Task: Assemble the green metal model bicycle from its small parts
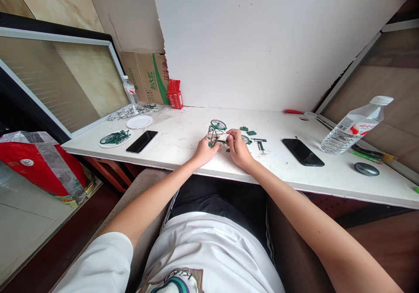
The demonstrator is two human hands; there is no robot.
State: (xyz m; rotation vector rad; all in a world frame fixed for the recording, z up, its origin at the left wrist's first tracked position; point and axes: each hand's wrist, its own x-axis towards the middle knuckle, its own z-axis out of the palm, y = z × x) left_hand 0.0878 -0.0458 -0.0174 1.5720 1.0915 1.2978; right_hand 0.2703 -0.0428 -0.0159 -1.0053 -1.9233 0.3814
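A small green model bicycle (216, 131) stands partly built on the white table (183, 140), one spoked wheel raised at its top. My left hand (206, 150) grips the lower frame of the model. My right hand (238, 146) pinches a thin part at the model's right side, next to a second wheel (246, 139). Loose green pieces (251, 132) and small metal parts (261, 144) lie just right of my hands.
Two black phones (142, 141) (303, 152) lie left and right. White plates (139, 122), one holding green parts (115, 137), sit at far left. A water bottle lies tilted (355, 126) beside a grey mouse (366, 168). A white board (262, 48) backs the table.
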